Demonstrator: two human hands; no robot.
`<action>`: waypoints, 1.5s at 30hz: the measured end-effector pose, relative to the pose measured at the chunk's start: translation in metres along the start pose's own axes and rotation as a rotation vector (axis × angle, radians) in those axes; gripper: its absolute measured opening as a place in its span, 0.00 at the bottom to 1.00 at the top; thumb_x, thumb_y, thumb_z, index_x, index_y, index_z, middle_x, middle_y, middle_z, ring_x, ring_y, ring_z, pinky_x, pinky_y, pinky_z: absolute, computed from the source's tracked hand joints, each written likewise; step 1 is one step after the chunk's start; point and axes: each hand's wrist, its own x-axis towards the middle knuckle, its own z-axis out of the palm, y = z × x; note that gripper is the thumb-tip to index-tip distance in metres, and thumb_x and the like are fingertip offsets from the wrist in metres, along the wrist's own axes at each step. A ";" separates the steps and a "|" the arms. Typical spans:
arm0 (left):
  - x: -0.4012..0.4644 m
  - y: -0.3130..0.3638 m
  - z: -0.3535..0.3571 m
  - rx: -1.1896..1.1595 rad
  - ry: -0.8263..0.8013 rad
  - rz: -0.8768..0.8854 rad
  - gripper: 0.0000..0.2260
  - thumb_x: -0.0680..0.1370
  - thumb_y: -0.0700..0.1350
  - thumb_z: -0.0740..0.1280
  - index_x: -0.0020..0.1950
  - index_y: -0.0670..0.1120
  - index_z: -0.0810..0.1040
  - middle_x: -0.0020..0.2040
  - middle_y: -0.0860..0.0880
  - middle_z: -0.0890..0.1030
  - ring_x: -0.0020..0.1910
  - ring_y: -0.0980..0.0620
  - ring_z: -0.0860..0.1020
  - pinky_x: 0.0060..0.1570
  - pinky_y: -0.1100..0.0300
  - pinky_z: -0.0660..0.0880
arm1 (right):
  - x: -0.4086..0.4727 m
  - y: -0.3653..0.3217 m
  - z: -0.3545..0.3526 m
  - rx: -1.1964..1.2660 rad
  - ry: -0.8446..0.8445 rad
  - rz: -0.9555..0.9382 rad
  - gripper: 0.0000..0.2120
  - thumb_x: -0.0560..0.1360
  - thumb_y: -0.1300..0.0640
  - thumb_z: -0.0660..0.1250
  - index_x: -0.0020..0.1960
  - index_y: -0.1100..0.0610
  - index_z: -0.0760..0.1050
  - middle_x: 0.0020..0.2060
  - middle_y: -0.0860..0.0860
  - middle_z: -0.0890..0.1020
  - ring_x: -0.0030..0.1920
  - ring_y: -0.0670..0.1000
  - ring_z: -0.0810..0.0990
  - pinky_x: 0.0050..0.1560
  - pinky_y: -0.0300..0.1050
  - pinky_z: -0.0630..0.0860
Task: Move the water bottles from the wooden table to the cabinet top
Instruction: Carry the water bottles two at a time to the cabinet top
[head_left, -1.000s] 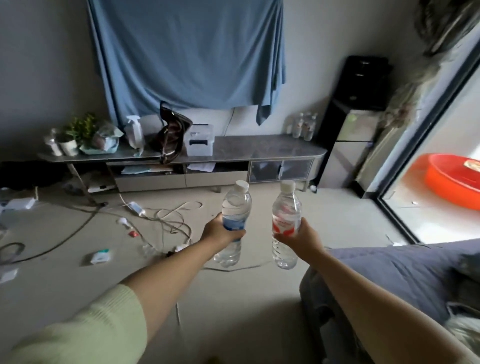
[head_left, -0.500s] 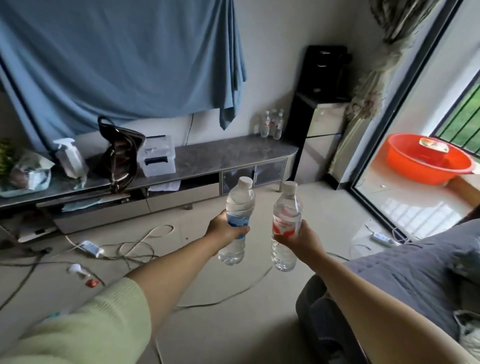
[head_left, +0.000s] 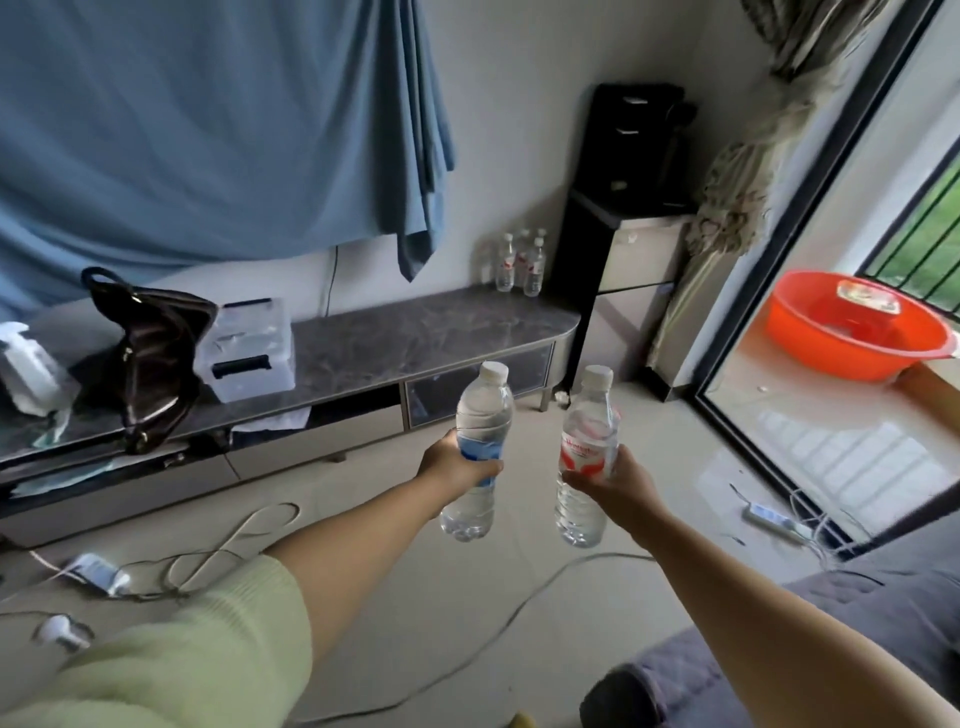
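My left hand (head_left: 457, 465) grips a clear water bottle with a blue label (head_left: 480, 415), held upright above the floor. My right hand (head_left: 615, 486) grips a second clear bottle with a red label (head_left: 587, 436), also upright, a little to the right of the first. Both have white caps. Ahead stands a long low cabinet with a dark marble-patterned top (head_left: 415, 332). Several water bottles (head_left: 522, 262) stand at its far right end against the wall. The wooden table is out of view.
On the cabinet's left part sit a dark brown handbag (head_left: 150, 353), a clear plastic box (head_left: 247, 348) and a spray bottle (head_left: 26, 364). Cables and a power strip (head_left: 98, 574) lie on the floor. A black appliance stand (head_left: 623, 218), an orange basin (head_left: 852, 327) and a grey sofa (head_left: 779, 649) are to the right.
The view has swung right and moved closer to the cabinet, whose right end and bottles now look larger. Both hands keep holding their bottles upright in front of me.
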 end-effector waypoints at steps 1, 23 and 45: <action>0.018 0.010 0.003 0.006 0.003 -0.008 0.20 0.67 0.50 0.75 0.56 0.51 0.75 0.51 0.51 0.81 0.49 0.49 0.78 0.49 0.57 0.73 | 0.020 -0.003 -0.005 0.000 -0.010 -0.002 0.22 0.65 0.52 0.79 0.54 0.51 0.73 0.48 0.51 0.83 0.48 0.52 0.81 0.52 0.48 0.77; 0.408 0.123 0.010 -0.059 -0.115 0.014 0.19 0.67 0.46 0.76 0.54 0.50 0.74 0.48 0.51 0.81 0.48 0.52 0.80 0.50 0.57 0.77 | 0.393 -0.070 -0.021 0.054 0.006 0.000 0.16 0.67 0.57 0.78 0.52 0.51 0.77 0.42 0.48 0.85 0.44 0.47 0.84 0.43 0.42 0.80; 0.776 0.223 0.014 -0.087 -0.028 -0.095 0.17 0.68 0.43 0.76 0.55 0.45 0.77 0.50 0.47 0.82 0.50 0.48 0.81 0.47 0.57 0.76 | 0.795 -0.117 -0.031 -0.049 -0.003 0.138 0.27 0.65 0.47 0.78 0.60 0.52 0.73 0.50 0.50 0.83 0.50 0.53 0.82 0.55 0.52 0.79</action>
